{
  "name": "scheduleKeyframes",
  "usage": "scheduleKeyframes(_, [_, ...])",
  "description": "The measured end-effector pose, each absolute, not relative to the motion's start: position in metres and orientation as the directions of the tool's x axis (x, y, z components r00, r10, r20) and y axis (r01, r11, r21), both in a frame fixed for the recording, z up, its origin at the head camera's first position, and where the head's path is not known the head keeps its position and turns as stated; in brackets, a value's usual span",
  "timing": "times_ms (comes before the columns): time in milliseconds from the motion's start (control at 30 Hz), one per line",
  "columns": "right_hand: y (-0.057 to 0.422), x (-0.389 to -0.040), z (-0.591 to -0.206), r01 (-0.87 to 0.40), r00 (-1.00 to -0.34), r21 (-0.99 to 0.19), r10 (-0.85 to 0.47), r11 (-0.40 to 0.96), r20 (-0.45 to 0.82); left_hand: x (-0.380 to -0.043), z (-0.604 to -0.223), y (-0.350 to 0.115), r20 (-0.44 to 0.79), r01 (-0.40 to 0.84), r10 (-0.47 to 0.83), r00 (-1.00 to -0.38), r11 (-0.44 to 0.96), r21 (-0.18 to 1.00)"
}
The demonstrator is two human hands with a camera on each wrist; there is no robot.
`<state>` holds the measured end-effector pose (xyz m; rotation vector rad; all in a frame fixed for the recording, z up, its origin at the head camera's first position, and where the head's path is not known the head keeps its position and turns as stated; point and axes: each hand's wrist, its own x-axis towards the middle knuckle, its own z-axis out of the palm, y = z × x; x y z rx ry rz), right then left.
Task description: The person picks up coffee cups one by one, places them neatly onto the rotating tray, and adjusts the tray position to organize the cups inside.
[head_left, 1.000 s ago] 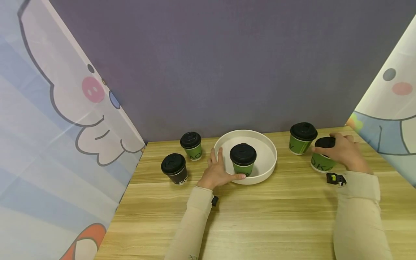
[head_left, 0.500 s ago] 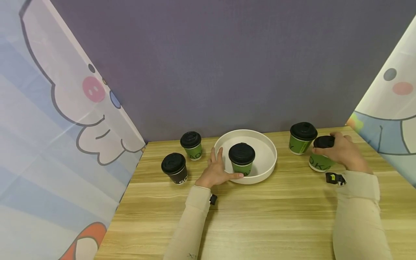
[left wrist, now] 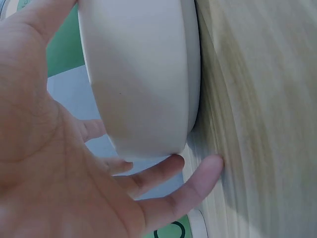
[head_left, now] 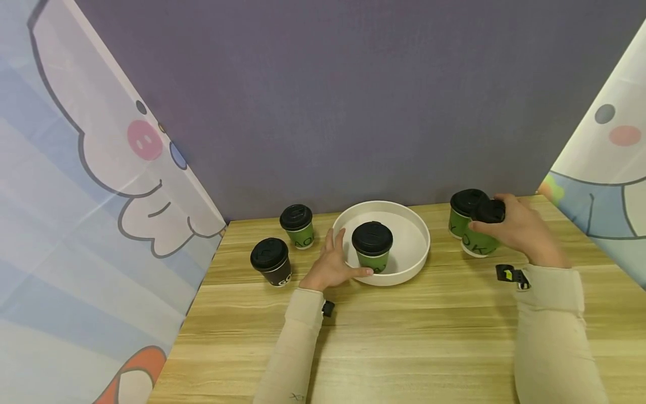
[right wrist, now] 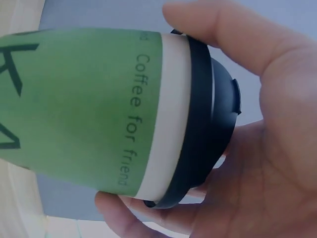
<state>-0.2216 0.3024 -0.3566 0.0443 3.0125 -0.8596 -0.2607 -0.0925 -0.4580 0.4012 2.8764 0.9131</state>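
Thumb and fingers of my right hand (head_left: 527,231) grip a green paper coffee cup (head_left: 479,243) around its black lid. In the right wrist view, the cup (right wrist: 94,109) bears "Coffee for friend", and fingers lie on both sides of the lid (right wrist: 200,124). This cup overlaps another green coffee cup (head_left: 460,220) behind it. My left hand (head_left: 330,270) holds the white round bowl (head_left: 407,238) at its left front, the thumb over the rim, fingers along the outer wall (left wrist: 138,84). Inside the bowl stands a green coffee cup (head_left: 372,241) with a black lid.
Left of the bowl stand a small green lidded cup (head_left: 298,224) and a dark lidded cup (head_left: 272,262). A grey panel (head_left: 323,112) rises behind the wooden table (head_left: 404,342). Printed cartoon curtains (head_left: 101,168) border both sides.
My right hand has moved left with its cup, toward the other green cup. The cup inside the bowl and my left hand have shifted slightly left, while the bowl's outline stays nearly in place.
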Motion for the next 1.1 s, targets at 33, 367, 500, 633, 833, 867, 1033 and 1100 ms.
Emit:
scheduleKeyframes(33, [0.300, -0.221, -0.356, 0.026, -1.000, -0.528, 0.024, 0.849, -0.010, -0.261, -0.457, -0.094, -0.012, 0.220, 0.279, -0.960, 0.783, 0.582])
scheduleKeyframes(367, [0.277, -0.222, -0.351, -0.034, -0.997, -0.553, 0.008, 0.832, 0.074, -0.267, -0.454, -0.106, -0.001, 0.242, 0.306, -0.952, 0.754, 0.611])
scheduleKeyframes(500, [0.269, -0.223, -0.351, -0.062, -0.995, -0.565, -0.004, 0.823, 0.104, -0.269, -0.455, -0.111, 0.018, 0.268, 0.328, -0.944, 0.737, 0.620])
scheduleKeyframes(633, [0.261, -0.224, -0.351, -0.094, -0.990, -0.571, -0.015, 0.816, 0.142, -0.270, -0.454, -0.114, 0.028, 0.290, 0.346, -0.938, 0.735, 0.613])
scheduleKeyframes(833, [0.248, -0.225, -0.351, -0.145, -0.978, -0.569, -0.031, 0.810, 0.204, -0.271, -0.453, -0.118, 0.039, 0.306, 0.361, -0.932, 0.726, 0.616])
scheduleKeyframes(867, [0.246, -0.225, -0.352, -0.150, -0.976, -0.567, -0.031, 0.810, 0.214, -0.271, -0.453, -0.119, 0.043, 0.311, 0.363, -0.931, 0.722, 0.618])
scheduleKeyframes(1033, [0.236, -0.227, -0.354, -0.174, -0.971, -0.562, -0.045, 0.808, 0.237, -0.272, -0.453, -0.121, 0.046, 0.315, 0.369, -0.928, 0.714, 0.625])
scheduleKeyframes(1100, [0.232, -0.228, -0.355, -0.183, -0.969, -0.562, -0.052, 0.807, 0.240, -0.272, -0.452, -0.122, 0.042, 0.316, 0.374, -0.927, 0.712, 0.628])
